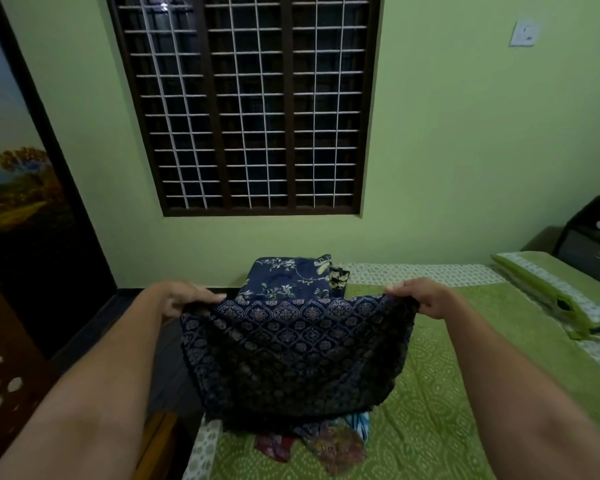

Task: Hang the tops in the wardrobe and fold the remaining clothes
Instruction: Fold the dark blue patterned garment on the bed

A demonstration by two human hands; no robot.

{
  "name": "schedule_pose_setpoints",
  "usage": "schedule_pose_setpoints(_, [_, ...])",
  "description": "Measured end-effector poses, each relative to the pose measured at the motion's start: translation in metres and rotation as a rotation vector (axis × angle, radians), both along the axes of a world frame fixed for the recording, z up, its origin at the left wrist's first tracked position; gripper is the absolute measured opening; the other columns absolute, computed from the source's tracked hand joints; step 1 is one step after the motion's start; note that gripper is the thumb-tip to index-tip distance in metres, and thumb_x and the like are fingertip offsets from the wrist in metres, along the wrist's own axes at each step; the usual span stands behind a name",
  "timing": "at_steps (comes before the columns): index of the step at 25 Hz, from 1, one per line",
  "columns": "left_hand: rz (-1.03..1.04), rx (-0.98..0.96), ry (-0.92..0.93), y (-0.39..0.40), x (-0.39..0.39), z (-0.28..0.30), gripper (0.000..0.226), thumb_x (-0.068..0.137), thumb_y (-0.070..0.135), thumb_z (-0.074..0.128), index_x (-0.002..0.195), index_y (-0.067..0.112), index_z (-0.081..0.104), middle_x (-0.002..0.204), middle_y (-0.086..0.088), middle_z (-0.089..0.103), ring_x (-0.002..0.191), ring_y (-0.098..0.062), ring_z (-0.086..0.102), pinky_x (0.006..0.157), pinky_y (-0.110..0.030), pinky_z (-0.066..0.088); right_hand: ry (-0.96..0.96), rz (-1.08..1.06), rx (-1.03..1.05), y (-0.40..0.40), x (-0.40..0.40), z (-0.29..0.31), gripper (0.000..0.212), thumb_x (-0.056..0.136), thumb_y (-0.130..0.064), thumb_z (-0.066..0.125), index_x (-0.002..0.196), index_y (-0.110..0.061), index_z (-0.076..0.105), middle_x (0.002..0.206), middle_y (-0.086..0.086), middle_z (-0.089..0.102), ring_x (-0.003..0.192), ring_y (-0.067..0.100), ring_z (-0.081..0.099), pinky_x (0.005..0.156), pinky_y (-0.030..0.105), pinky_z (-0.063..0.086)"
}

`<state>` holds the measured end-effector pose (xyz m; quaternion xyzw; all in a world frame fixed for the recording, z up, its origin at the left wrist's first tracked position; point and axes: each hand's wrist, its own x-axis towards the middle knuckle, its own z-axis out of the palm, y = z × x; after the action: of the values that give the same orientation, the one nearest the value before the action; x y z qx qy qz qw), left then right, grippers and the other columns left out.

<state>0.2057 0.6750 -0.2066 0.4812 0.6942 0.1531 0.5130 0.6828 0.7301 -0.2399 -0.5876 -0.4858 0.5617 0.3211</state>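
We pinch the dark navy patterned cloth garment (297, 355) at both corners, left hand (184, 297) and right hand (426, 297); keep the edge between our grips taut and level before lowering it onto the green printed bed (440, 410) below.

A dark-framed window (253, 105) with a white grille is set in the pale green wall (447, 140), and a white switch plate (524, 32) sits high on the wall to its right. Below lies a bed (440, 410) under a green patterned cover, with a green pillow (561, 289) at its right edge. A landscape painting (11, 161) hangs at far left.
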Motion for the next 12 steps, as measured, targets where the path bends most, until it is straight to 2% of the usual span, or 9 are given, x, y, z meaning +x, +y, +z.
schedule_pose_setpoints(2, [-0.062,-0.020,0.086,0.004,0.002,-0.004,0.053,0.063,0.018,0.085,0.110,0.008,0.063,0.118,-0.009,0.056,0.119,-0.028,0.048,0.104,-0.037,0.041,-0.223,0.114,0.023,-0.001,0.001,-0.002,0.027,0.071,-0.010,0.081,0.093,0.002,0.070,0.098,0.012,0.070,0.095,0.024,0.064,0.091,0.033,0.050])
schedule_pose_setpoints(3, [-0.076,-0.013,0.147,0.007,0.000,-0.007,0.051,0.069,0.013,0.081,0.116,0.007,0.061,0.119,-0.008,0.055,0.120,-0.029,0.048,0.104,-0.037,0.040,-0.376,0.138,0.055,0.000,-0.001,-0.005,0.030,0.068,-0.012,0.084,0.092,0.001,0.071,0.098,0.012,0.070,0.096,0.026,0.063,0.090,0.035,0.049])
schedule_pose_setpoints(6, [-0.163,0.111,0.402,0.013,-0.003,-0.009,0.050,0.074,0.029,0.078,0.116,0.005,0.065,0.119,-0.009,0.062,0.111,-0.027,0.055,0.098,-0.033,0.041,-0.681,0.129,0.204,0.002,-0.005,-0.008,0.031,0.074,-0.023,0.082,0.086,0.002,0.070,0.089,0.015,0.067,0.085,0.028,0.060,0.066,0.029,0.041])
schedule_pose_setpoints(8, [-0.105,0.305,0.493,0.015,-0.005,0.002,0.043,0.077,0.033,0.076,0.102,-0.001,0.071,0.098,-0.010,0.067,0.090,-0.024,0.057,0.075,-0.027,0.040,-0.816,0.060,0.341,0.001,-0.004,0.008,0.032,0.079,-0.032,0.077,0.088,-0.002,0.071,0.086,0.010,0.066,0.085,0.027,0.060,0.062,0.029,0.036])
schedule_pose_setpoints(9, [-0.057,0.427,0.487,0.015,-0.005,0.013,0.043,0.076,0.034,0.077,0.094,-0.005,0.071,0.084,-0.010,0.065,0.078,-0.022,0.055,0.066,-0.028,0.037,-0.799,-0.001,0.417,0.001,-0.001,0.021,0.031,0.079,-0.035,0.075,0.086,-0.005,0.071,0.082,0.006,0.065,0.085,0.025,0.060,0.064,0.029,0.036])
schedule_pose_setpoints(10, [0.031,0.545,0.419,0.017,-0.006,0.025,0.044,0.076,0.035,0.078,0.088,-0.007,0.069,0.075,-0.009,0.061,0.073,-0.021,0.052,0.064,-0.029,0.035,-0.674,-0.094,0.501,0.002,0.003,0.036,0.029,0.079,-0.034,0.075,0.083,-0.006,0.070,0.077,0.004,0.063,0.081,0.023,0.060,0.065,0.029,0.037])
schedule_pose_setpoints(12, [0.258,0.731,0.094,0.023,-0.014,0.046,0.035,0.077,0.033,0.076,0.086,0.000,0.066,0.079,-0.009,0.060,0.080,-0.024,0.055,0.071,-0.032,0.041,-0.282,-0.315,0.624,0.002,0.008,0.066,0.030,0.079,-0.031,0.076,0.079,-0.002,0.067,0.069,0.003,0.062,0.070,0.018,0.059,0.063,0.028,0.041])
